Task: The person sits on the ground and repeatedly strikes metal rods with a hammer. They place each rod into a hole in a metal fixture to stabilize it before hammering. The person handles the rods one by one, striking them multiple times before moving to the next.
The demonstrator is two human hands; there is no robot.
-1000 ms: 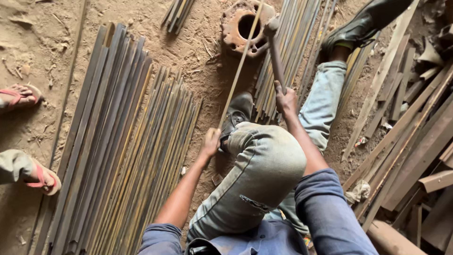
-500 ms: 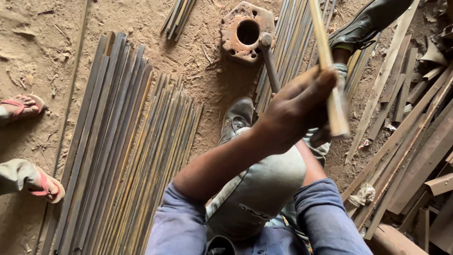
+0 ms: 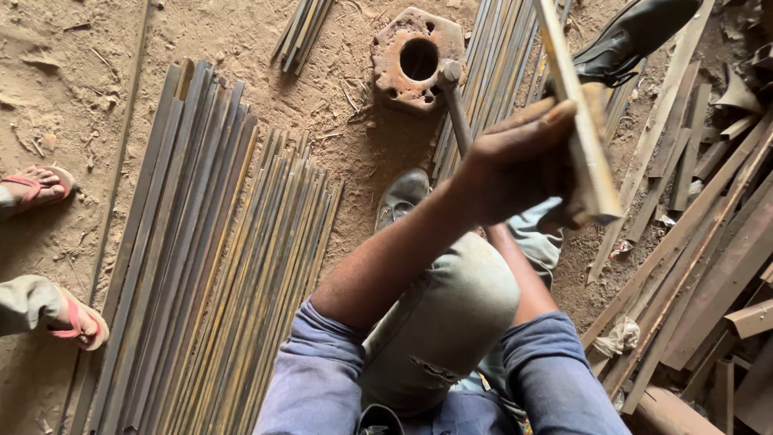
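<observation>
My left hand [image 3: 523, 161] is raised close to the camera, shut on a flat, rusty metal strip [image 3: 576, 105] that runs up toward the top edge. Behind it, a hammer [image 3: 455, 113] lies with its head against a rusty round flange with a centre hole [image 3: 394, 56] on the dirt floor. My right forearm [image 3: 523, 278] reaches toward the hammer's handle. The right hand itself is hidden behind my left hand, at the handle's near end. My bent knee in grey trousers [image 3: 451, 314] is below both arms.
A wide bundle of long metal strips [image 3: 201, 266] lies on the left and more strips [image 3: 491, 48] lie behind the flange. Scrap bars and angle pieces [image 3: 708, 266] pile up on the right. Another person's feet in pink sandals [image 3: 76, 322] are at the left edge. My grey shoe [image 3: 400, 197] and black boot [image 3: 636, 36] rest on the ground.
My left hand has lifted the strip off the flange and brought it up toward the camera, so it covers my right hand. The hammer stays by the flange.
</observation>
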